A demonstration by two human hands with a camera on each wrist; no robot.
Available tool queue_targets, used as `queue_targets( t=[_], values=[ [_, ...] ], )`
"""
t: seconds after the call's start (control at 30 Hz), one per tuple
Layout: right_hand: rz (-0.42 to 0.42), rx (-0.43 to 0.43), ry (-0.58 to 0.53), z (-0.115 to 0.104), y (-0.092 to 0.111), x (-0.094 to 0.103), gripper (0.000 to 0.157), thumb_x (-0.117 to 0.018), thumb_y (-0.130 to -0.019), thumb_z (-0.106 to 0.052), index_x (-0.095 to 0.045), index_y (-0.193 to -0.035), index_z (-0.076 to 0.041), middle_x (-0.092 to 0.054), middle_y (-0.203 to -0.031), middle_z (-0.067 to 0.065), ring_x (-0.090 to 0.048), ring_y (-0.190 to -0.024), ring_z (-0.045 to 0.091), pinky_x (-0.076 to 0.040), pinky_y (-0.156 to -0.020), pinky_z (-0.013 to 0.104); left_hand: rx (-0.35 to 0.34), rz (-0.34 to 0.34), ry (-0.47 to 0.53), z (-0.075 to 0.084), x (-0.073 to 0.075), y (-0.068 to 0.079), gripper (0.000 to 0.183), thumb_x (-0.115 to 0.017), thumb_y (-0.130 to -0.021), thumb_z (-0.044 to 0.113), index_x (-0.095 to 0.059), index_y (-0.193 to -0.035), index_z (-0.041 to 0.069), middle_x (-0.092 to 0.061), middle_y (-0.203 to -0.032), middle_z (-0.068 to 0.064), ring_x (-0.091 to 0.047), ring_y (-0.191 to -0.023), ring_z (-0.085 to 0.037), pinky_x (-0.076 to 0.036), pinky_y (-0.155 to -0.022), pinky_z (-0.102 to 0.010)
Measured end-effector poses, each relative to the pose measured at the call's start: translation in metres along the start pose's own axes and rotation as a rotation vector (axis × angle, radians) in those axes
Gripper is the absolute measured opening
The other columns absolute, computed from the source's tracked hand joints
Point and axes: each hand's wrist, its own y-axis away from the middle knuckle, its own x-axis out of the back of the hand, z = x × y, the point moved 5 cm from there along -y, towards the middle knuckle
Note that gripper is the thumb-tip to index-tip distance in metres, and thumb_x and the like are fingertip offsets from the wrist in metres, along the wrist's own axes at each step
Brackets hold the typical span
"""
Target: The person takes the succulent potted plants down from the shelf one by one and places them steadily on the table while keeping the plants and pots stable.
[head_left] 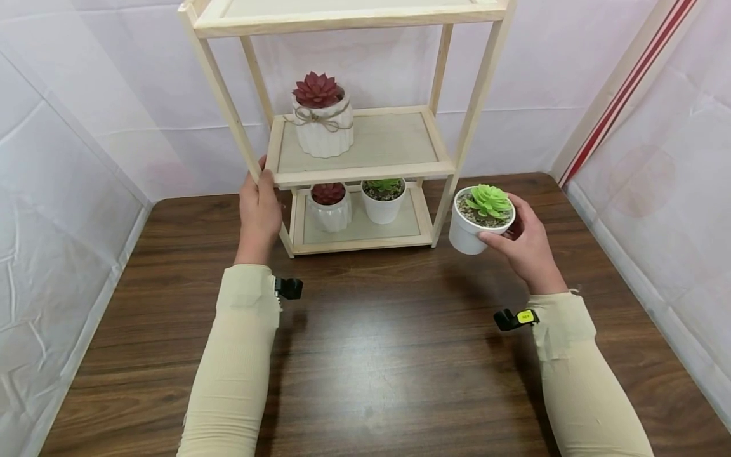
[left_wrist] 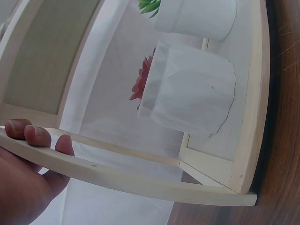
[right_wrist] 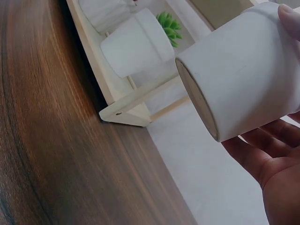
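My right hand holds a white pot with a green succulent, thumb on the near side and fingers round the back. The pot hangs above the table beside the right front post of a wooden shelf rack. From the right wrist view, the underside of this pot shows clear of the table. At the rack's left side my left hand grips the front post. Its fingertips curl over that post in the left wrist view.
On the middle shelf stands a white ribbed pot with a red succulent and a twine bow. The bottom shelf bears a smaller red succulent pot and another green one. White sheeting surrounds the brown wooden table.
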Motion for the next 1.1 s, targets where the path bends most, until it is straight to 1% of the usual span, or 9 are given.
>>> queue_targets(
  t=[0.17, 0.3, 0.43, 0.5, 0.7, 0.93, 1.1],
  values=[
    [0.009, -0.022, 0.019, 0.002, -0.001, 0.001, 0.074, -0.074, -0.075, -0.016, -0.036, -0.137, -0.023, -0.046, -0.129, 0.004, -0.049, -0.103, 0.008, -0.043, -0.078, 0.011, 0.000, -0.005, 0.005, -0.001, 0.000, -0.001, 0.044, -0.022, -0.100, 0.030, -0.032, -0.141, 0.019, -0.038, -0.065, -0.001, -0.033, -0.051, -0.013, -0.036, -0.053, -0.025],
    [0.015, -0.034, 0.043, -0.004, 0.000, 0.000, 0.074, -0.075, -0.075, -0.018, -0.036, -0.137, -0.022, -0.046, -0.129, 0.006, -0.049, -0.103, 0.007, -0.043, -0.079, 0.011, -0.011, -0.003, 0.002, -0.001, 0.000, -0.002, 0.044, -0.022, -0.100, 0.029, -0.032, -0.141, 0.017, -0.038, -0.065, 0.000, -0.033, -0.054, -0.013, -0.038, -0.056, -0.025],
    [0.024, -0.046, 0.063, -0.006, 0.000, -0.001, 0.074, -0.075, -0.074, -0.021, -0.036, -0.137, -0.022, -0.047, -0.129, 0.007, -0.049, -0.103, 0.008, -0.043, -0.079, 0.011, -0.018, 0.000, 0.005, -0.001, 0.000, -0.002, 0.044, -0.022, -0.100, 0.028, -0.032, -0.141, 0.016, -0.037, -0.064, 0.000, -0.033, -0.053, -0.013, -0.037, -0.055, -0.025],
    [0.029, -0.053, 0.069, -0.003, -0.001, -0.001, 0.075, -0.075, -0.074, -0.023, -0.035, -0.137, -0.023, -0.046, -0.129, 0.006, -0.049, -0.103, 0.008, -0.043, -0.080, 0.011, -0.019, 0.001, 0.006, -0.001, 0.000, -0.002, 0.044, -0.022, -0.100, 0.028, -0.032, -0.141, 0.016, -0.037, -0.064, -0.001, -0.033, -0.053, -0.013, -0.038, -0.055, -0.025],
    [0.044, -0.056, 0.071, 0.010, -0.007, 0.000, 0.076, -0.075, -0.074, -0.025, -0.034, -0.138, -0.025, -0.046, -0.130, 0.005, -0.049, -0.105, 0.009, -0.043, -0.080, 0.010, -0.007, 0.007, -0.027, 0.000, 0.000, -0.001, 0.045, -0.022, -0.100, 0.028, -0.032, -0.142, 0.016, -0.040, -0.070, 0.001, -0.037, -0.061, -0.012, -0.041, -0.060, -0.024],
    [0.070, -0.049, 0.051, 0.013, -0.012, -0.001, 0.074, -0.075, -0.074, -0.025, -0.036, -0.137, -0.026, -0.047, -0.130, 0.004, -0.049, -0.106, 0.009, -0.043, -0.081, 0.010, -0.013, 0.002, 0.006, 0.001, 0.001, -0.001, 0.044, -0.023, -0.100, 0.028, -0.034, -0.141, 0.017, -0.037, -0.061, 0.000, -0.033, -0.049, -0.012, -0.034, -0.049, -0.025],
    [0.091, -0.043, 0.029, 0.013, -0.016, -0.001, 0.073, -0.076, -0.073, -0.023, -0.037, -0.136, -0.025, -0.047, -0.129, 0.004, -0.050, -0.106, 0.008, -0.043, -0.082, 0.010, -0.015, -0.001, -0.001, 0.002, 0.000, 0.000, 0.044, -0.022, -0.100, 0.028, -0.033, -0.141, 0.017, -0.037, -0.061, 0.001, -0.033, -0.050, -0.011, -0.035, -0.051, -0.024]
  ],
)
